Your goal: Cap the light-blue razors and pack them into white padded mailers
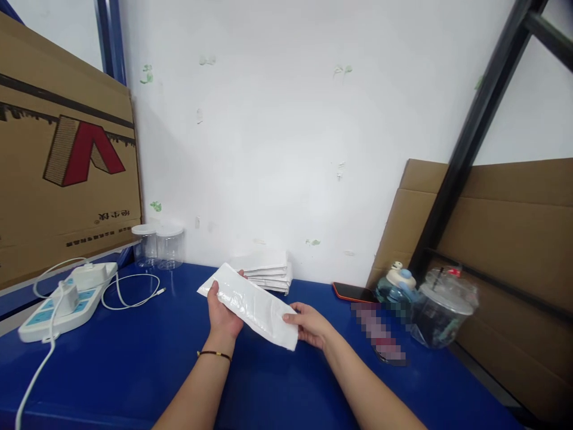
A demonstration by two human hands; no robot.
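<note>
A flat white packet (255, 304) with a glossy film surface is held tilted above the blue table, its left end higher than its right. My left hand (224, 310) supports it from below near the left end, thumb on top. At the right end my right hand (311, 325) pinches its edge between thumb and fingers. Behind the packet, against the wall, lies a stack of similar white packets (268, 272), partly hidden by the held one. Any print on the packet is too faint to make out.
On the blue table (147, 370) a white power strip (67, 304) with plugs and cables lies left. Two clear lidded jars (170, 248) stand at the wall. A phone (353, 292), a blurred-out item (380, 337), a small figurine jar (396, 286) and a bagged cup (443, 307) are right.
</note>
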